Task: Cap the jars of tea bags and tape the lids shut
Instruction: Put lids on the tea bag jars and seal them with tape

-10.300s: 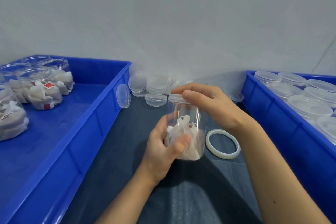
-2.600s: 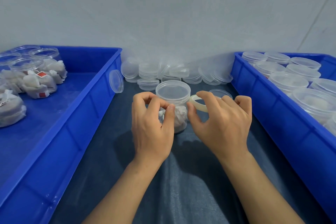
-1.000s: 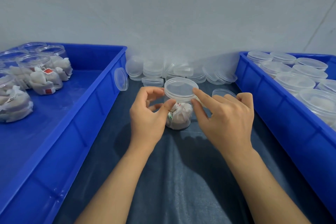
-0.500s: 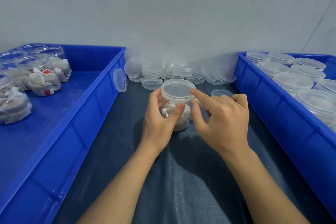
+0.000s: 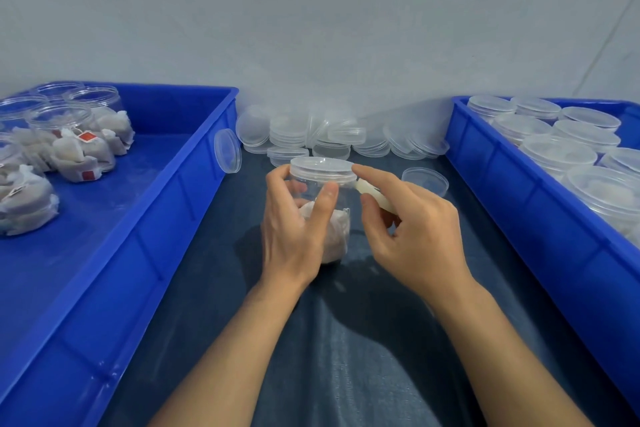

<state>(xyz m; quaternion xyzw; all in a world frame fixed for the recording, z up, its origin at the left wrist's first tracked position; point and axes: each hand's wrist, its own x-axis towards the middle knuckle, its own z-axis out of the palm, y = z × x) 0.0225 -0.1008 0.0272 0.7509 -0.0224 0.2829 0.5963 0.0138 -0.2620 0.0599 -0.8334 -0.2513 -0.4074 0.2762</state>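
Jar capped, tape roll now coming to the lid rim

Jar [image 5: 323, 208] of tea bags is sitting on the dark cloth [image 5: 346, 340] in the middle, between the two blue bins, lid [image 5: 322, 168] already on. Left hand [image 5: 294, 225] is gripping the jar body, thumb and fingers curled round the clear wall just under the lid. Right hand [image 5: 412, 229] is pinching the tape roll [image 5: 374, 194] between thumb and forefinger, forefinger tip reaching out and touching the lid's right edge.

Change: a second ago the right hand's fingers were just meeting the lid rim, and the roll was hard to make out; now the roll's pale edge is showing right beside the rim and the left hand is sitting higher and tighter on the jar. Ten seconds back the lid was only being pressed on. Reading: capping is done for this jar and taping is under way or starting; whether any tape is stuck on yet, cannot tell, strip too clear to see.

Left bin [image 5: 194, 184] is holding uncapped jars [image 5: 79, 146] of tea bags, so plenty is remaining. Right bin [image 5: 485, 163] is holding capped jars [image 5: 557, 152]. Spare lids [image 5: 332, 139] are lying piled at the far wall, one more [image 5: 425, 180] just right of the hand.
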